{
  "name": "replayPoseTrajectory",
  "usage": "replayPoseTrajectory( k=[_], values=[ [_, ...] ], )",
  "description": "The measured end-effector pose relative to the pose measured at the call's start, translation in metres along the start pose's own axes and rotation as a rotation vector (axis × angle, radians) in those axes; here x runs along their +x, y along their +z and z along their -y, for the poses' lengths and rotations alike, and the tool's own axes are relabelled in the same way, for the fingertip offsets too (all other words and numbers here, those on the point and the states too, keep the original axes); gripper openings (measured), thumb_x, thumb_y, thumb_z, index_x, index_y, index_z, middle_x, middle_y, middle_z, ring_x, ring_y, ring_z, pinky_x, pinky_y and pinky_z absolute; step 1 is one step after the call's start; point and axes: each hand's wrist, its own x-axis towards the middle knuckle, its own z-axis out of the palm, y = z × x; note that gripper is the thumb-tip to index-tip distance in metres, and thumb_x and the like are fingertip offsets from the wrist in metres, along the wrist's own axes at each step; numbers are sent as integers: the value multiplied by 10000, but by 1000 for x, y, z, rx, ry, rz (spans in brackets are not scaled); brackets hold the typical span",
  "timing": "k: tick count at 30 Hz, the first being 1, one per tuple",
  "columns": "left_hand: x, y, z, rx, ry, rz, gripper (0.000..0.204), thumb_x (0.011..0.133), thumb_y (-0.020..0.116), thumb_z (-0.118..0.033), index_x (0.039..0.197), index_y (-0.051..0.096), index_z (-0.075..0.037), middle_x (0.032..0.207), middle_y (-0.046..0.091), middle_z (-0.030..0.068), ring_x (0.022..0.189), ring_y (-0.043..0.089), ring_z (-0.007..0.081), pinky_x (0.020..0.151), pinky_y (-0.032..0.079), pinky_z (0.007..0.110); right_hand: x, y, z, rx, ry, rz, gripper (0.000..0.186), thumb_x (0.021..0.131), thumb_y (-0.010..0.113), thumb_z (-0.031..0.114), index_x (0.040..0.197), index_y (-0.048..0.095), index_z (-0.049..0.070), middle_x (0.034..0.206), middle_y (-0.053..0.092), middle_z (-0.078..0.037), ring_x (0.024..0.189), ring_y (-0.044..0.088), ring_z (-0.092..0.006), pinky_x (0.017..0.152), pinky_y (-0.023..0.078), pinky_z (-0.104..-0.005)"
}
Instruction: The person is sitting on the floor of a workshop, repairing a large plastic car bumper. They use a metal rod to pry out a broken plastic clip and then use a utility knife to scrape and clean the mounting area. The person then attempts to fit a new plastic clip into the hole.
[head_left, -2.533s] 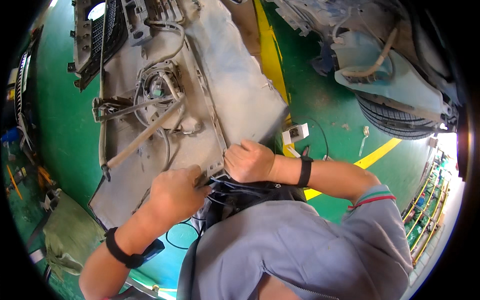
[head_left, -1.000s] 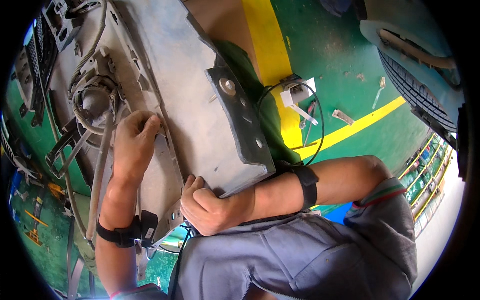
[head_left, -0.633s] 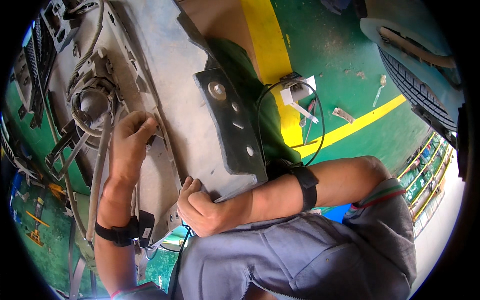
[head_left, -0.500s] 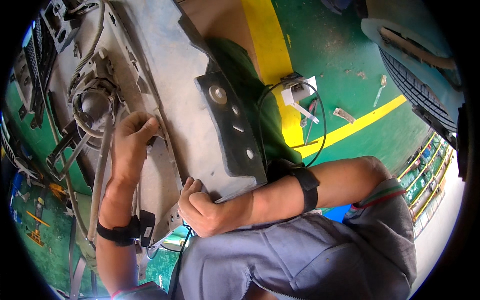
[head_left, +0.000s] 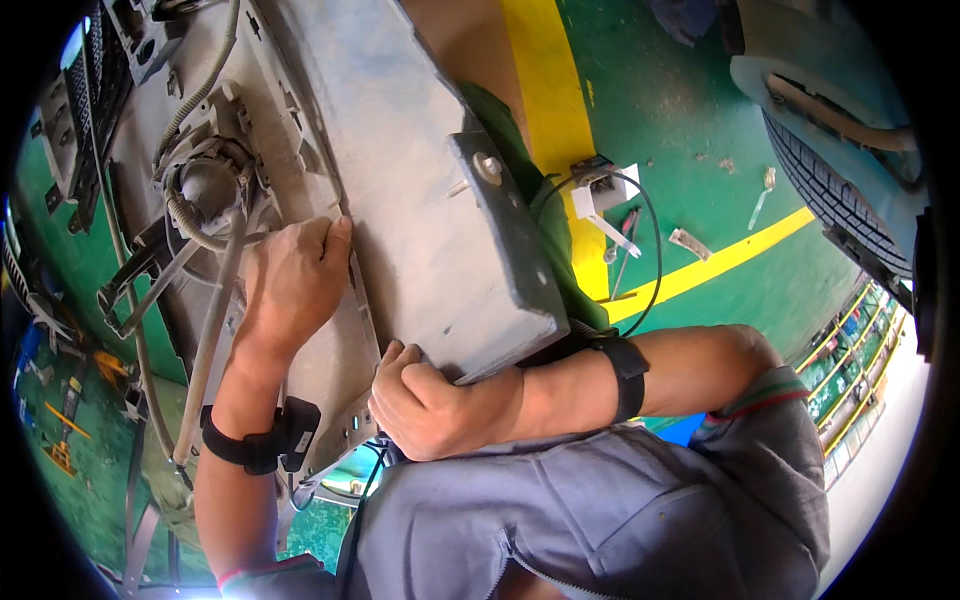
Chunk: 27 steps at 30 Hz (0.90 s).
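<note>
A large dusty grey vehicle body panel (head_left: pixel 400 190) lies lengthwise in front of me, its near end close to my body. My left hand (head_left: pixel 297 275) is closed at the panel's long inner edge, thumb on top; its fingertips are hidden. My right hand (head_left: pixel 440 405) has its fingers curled over the near end of the panel. Left of the panel sits a round lamp-like unit (head_left: pixel 208 187) with a corrugated hose (head_left: pixel 205 90) around it. A grey rod (head_left: pixel 212 340) runs beside my left wrist. Both wrists carry black straps.
On the green floor to the right are a small white box (head_left: pixel 606 188), a looped black cable (head_left: pixel 658 250), hand tools (head_left: pixel 625 245) and a yellow line (head_left: pixel 740 255). A tyre (head_left: pixel 835 185) stands at the far right. Dark grille parts (head_left: pixel 90 100) lie at the far left.
The panel has shifted right and tilted, so less of its dark end flange shows. My left hand has moved right along with it. My right hand stays at the near end.
</note>
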Motion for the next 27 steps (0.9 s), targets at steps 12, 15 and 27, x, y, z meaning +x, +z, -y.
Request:
replayPoseTrajectory(
  k=[12, 15, 27],
  values=[
    [-9, -7, -8, -119, -186, 7, 378, 975, 575, -318, 766, 665, -16, 747, 629, 253, 717, 624, 463, 653, 484, 515, 4, -1, -5, 13, 108, -96, 178, 757, 576, 227, 644, 495, 116, 650, 547, -27, 618, 486, -136, 615, 323, -259],
    [-11, -5, -8, -93, -139, 1, 376, 976, 558, -304, 768, 672, -12, 774, 651, 252, 761, 646, 460, 700, 509, 524, 4, -1, 0, 54, 98, -54, 174, 765, 579, 218, 652, 479, 132, 652, 507, -6, 635, 496, -125, 613, 323, -254],
    [-155, -89, -43, -51, 157, 103, 235, 893, 682, -218, 967, 615, -4, 932, 671, 202, 897, 643, 397, 775, 503, 457, 4, -8, -3, 68, 67, 23, 152, 759, 586, 212, 658, 482, 166, 644, 434, 30, 653, 465, -125, 595, 314, -264]
  ],
)
